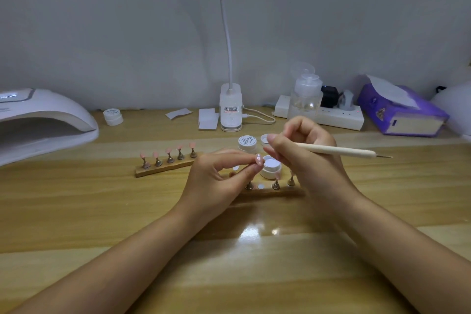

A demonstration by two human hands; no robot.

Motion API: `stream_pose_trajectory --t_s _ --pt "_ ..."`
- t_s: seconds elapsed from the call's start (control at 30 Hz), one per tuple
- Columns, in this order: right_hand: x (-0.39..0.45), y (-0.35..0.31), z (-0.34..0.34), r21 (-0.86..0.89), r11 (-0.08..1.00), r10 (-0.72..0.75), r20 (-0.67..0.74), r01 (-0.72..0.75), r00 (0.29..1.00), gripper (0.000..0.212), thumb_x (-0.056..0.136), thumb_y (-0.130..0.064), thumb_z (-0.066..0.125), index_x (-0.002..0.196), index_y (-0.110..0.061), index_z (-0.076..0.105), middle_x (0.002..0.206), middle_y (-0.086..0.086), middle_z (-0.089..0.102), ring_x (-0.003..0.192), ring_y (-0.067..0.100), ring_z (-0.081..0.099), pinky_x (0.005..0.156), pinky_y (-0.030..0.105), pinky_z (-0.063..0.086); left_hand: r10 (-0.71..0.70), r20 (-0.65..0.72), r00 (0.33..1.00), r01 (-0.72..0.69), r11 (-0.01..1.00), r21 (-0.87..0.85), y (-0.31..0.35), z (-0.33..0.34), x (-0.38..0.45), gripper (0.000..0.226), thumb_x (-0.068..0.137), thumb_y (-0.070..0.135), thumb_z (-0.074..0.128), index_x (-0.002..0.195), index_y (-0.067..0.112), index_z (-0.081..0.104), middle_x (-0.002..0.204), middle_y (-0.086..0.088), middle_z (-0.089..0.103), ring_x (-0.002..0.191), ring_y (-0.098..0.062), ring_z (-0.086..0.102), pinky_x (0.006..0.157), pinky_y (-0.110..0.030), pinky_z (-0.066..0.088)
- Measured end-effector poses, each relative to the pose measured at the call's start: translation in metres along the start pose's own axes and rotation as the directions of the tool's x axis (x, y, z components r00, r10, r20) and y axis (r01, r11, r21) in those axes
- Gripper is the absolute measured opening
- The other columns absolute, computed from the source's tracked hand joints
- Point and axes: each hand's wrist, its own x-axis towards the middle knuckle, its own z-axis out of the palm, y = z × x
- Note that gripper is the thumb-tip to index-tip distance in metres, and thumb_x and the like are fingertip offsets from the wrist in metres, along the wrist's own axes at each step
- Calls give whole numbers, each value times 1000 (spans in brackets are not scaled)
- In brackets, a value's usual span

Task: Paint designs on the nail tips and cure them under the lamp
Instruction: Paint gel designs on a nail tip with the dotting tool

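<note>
Two hands meet over the near rack, one tip up for painting.

We count five pink tips on the far rack (168,164); the near rack (270,190) shows three bare pegs, the rest hidden by hands. Our left hand (216,181) pinches one pink tip (258,160) at its fingertips, just above an open jar (271,167). Our right hand (305,150) grips a wooden pen (336,151), its working end hidden right beside that tip. Three more jars sit about; their label script is too small to read. The curing lamp (43,122) stands far left.
</note>
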Motion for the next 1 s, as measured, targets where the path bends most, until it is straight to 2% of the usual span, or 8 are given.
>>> stream_pose_trajectory --t_s 0.07,0.13,0.23,0.3,0.4,0.6,0.73,1.0 --pt "0 0 1 -5 999 35 22 -35 999 19 64 -29 72 54 -30 55 55 -11 56 70 10 61 77 41 54 7 -1 1000 -7 1000 1 1 0 0 18 75 13 68 91 7 72 77 6 69 73 -2 64 71 -25 51" --pt "0 -1 2 5 998 60 17 -60 998 24 64 -27 72 50 -28 52 51 -10 55 64 6 62 72 42 53 10 -3 1000 -10 1000 -8 2 0 0 21 75 16 67 93 7 72 79 3 70 75 -5 65 72 -28 52" --pt "-2 -2 3 -7 999 49 17 -49 999 34 74 -19 70 48 -27 50 46 -8 52 49 6 55 52 24 48 18 2 1000 -18 1000 -22 2 0 0 23 75 18 65 97 10 70 81 4 70 75 -5 65 70 -24 51" --pt "-2 -2 3 -29 999 46 10 -45 999 42 79 -6 67 47 -26 49 45 -8 52 45 6 53 45 18 44 24 4 1000 -24 999 -26 2 0 0 24 75 19 65 98 11 68 82 7 70 76 -3 65 71 -18 50" --pt "-2 -2 4 -41 997 58 2 -58 998 43 77 3 60 47 -24 48 45 -6 51 43 7 49 44 18 43 27 1 1000 -27 999 -23 1 0 0 25 74 21 65 97 13 68 83 9 69 79 -2 66 73 -19 50" --pt "-5 -6 6 -28 997 69 -17 -69 997 38 75 5 57 51 -19 42 43 -1 49 38 5 47 37 12 34 33 2 999 -32 999 -41 -1 1 -1 22 74 21 65 95 14 69 82 8 70 78 -3 66 72 -17 50" --pt "-5 -6 7 -17 997 71 -18 -72 997 40 75 6 57 49 -21 43 42 0 49 37 6 46 38 13 36 48 8 999 -48 998 -48 -1 1 -1 22 75 21 65 96 15 68 82 10 69 77 -2 65 70 -15 49" --pt "-6 -7 8 -24 997 70 -12 -71 997 32 74 7 57 55 -13 42 43 1 49 38 5 46 37 12 34 54 7 999 -54 998 -20 -3 1 0 21 76 17 69 96 15 68 82 14 68 78 2 64 72 -15 49"
